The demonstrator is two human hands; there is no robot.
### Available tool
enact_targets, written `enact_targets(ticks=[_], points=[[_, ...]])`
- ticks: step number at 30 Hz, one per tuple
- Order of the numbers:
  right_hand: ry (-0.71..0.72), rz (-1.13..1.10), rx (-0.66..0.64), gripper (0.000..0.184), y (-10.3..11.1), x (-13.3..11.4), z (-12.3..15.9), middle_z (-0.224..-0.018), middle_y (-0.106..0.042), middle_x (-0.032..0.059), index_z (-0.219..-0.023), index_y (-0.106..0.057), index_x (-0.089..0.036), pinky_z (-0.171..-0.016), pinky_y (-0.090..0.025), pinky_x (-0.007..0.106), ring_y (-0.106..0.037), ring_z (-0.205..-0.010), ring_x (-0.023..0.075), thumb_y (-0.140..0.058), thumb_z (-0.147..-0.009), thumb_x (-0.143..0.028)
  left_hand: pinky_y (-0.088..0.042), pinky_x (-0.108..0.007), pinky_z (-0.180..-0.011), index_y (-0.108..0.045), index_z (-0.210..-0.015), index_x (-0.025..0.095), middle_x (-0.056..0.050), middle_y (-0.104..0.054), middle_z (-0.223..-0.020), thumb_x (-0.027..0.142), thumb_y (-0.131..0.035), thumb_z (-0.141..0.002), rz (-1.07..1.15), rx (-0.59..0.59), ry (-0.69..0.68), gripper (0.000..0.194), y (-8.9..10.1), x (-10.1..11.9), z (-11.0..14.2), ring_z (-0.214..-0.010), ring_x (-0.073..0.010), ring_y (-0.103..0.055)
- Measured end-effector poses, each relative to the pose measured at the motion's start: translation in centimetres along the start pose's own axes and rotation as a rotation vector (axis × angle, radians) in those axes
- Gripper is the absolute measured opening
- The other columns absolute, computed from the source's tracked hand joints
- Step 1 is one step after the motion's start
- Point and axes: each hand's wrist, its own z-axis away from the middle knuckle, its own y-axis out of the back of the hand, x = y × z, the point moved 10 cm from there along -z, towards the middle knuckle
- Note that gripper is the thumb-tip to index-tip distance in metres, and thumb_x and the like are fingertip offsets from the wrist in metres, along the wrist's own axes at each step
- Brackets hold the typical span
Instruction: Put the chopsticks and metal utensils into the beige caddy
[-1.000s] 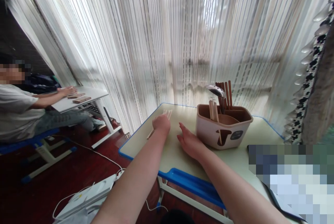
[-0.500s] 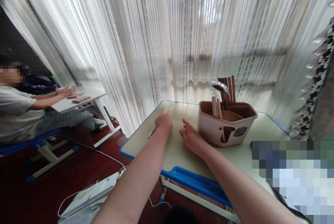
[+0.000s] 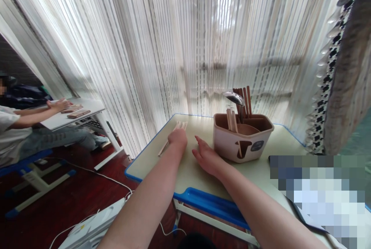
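My left hand (image 3: 177,139) is closed over several light wooden chopsticks (image 3: 181,125) at the left part of the desk (image 3: 197,171). Their tips poke out beyond the fist, and one end slants out on its left side. How the fingers wrap around them is hidden by the back of the hand. My right hand (image 3: 207,158) is open, fingers extended, close to the left side of a beige-and-brown utensil holder (image 3: 224,147). Light chopsticks (image 3: 232,120), dark brown chopsticks (image 3: 247,102) and a slotted metal spoon (image 3: 234,98) stand in that holder.
A pixelated object (image 3: 319,195) lies at the desk's right. Striped curtains (image 3: 162,48) hang behind. At left, another person (image 3: 17,125) sits at a white table (image 3: 55,119) with brown flat objects (image 3: 79,113). A white cable (image 3: 113,179) crosses the floor.
The view has swung slightly right, so the desk, holder and other person appear farther left. Both hands keep nearly the same places relative to the desk; the left stays closed over the chopsticks.
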Motion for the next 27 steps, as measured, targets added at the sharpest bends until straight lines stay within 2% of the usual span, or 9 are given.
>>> enact_targets(ticks=[8,11,15,17,21,24,27], points=[[-0.007,-0.001,-0.013,0.063,0.0,0.2,0.0,-0.144,-0.031,0.0181,-0.141,-0.023,-0.008,-0.109,-0.025,0.041,-0.03,-0.133,0.0236,-0.039,-0.087,-0.035,-0.047,-0.041,-0.08,-0.067,-0.094,0.011,-0.02,-0.066,-0.098,0.015,-0.047,-0.08,-0.127,-0.039,-0.044,0.025,-0.3,0.9,0.3,-0.095,-0.0304,-0.062],[-0.022,-0.036,0.002,0.064,0.0,0.8,-0.2,-0.144,-0.031,0.0181,-0.142,-0.021,-0.008,-0.109,-0.026,0.041,-0.032,-0.132,0.0236,-0.039,-0.087,-0.035,-0.048,-0.039,-0.078,-0.066,-0.093,0.01,-0.019,-0.067,-0.095,0.018,-0.047,-0.082,-0.127,-0.014,-0.067,0.024,0.2,1.2,0.5,-0.092,-0.0294,-0.063],[-0.051,-0.09,0.036,0.063,0.0,1.9,-0.3,-0.14,-0.037,0.0177,-0.143,-0.02,-0.013,-0.104,-0.032,0.042,-0.039,-0.127,0.0237,-0.041,-0.087,-0.035,-0.046,-0.035,-0.076,-0.064,-0.095,0.011,-0.018,-0.066,-0.096,0.023,-0.036,-0.088,-0.084,0.066,-0.124,0.032,1.0,1.9,0.5,-0.09,-0.0264,-0.063],[-0.037,-0.099,0.054,0.061,0.3,1.8,-0.3,-0.137,-0.041,0.0169,-0.142,-0.022,-0.015,-0.102,-0.035,0.042,-0.043,-0.123,0.0234,-0.041,-0.087,-0.034,-0.045,-0.032,-0.075,-0.064,-0.093,0.012,-0.016,-0.066,-0.093,0.026,-0.037,-0.088,0.039,0.147,-0.198,0.031,1.7,2.6,0.5,-0.086,-0.0235,-0.062],[0.032,-0.066,0.123,0.056,1.8,0.3,0.0,-0.132,-0.047,0.0148,-0.141,-0.026,-0.019,-0.095,-0.041,0.041,-0.05,-0.115,0.022,-0.04,-0.088,-0.03,-0.044,-0.029,-0.069,-0.062,-0.087,0.014,-0.009,-0.066,-0.082,0.03,-0.041,-0.086,0.471,0.275,-0.361,0.026,3.1,3.6,0.6,-0.074,-0.0181,-0.06],[0.118,0.03,0.213,0.048,4.1,-1.9,0.5,-0.124,-0.053,0.0141,-0.135,-0.037,-0.017,-0.092,-0.044,0.04,-0.053,-0.111,0.0218,-0.037,-0.087,-0.021,-0.043,-0.027,-0.065,-0.06,-0.086,0.014,-0.005,-0.063,-0.075,0.032,-0.043,-0.085,0.718,0.226,-0.405,0.024,2.6,3.9,0.4,-0.069,-0.0159,-0.057],[0.254,0.158,0.316,0.039,6.6,-5.0,1.6,-0.116,-0.059,0.0105,-0.118,-0.055,-0.018,-0.089,-0.046,0.035,-0.056,-0.104,0.0207,-0.037,-0.084,-0.012,-0.042,-0.027,-0.063,-0.059,-0.085,0.014,-0.003,-0.061,-0.072,0.031,-0.047,-0.082,0.893,0.134,-0.373,0.021,1.7,3.8,0.0,-0.067,-0.0147,-0.055]])
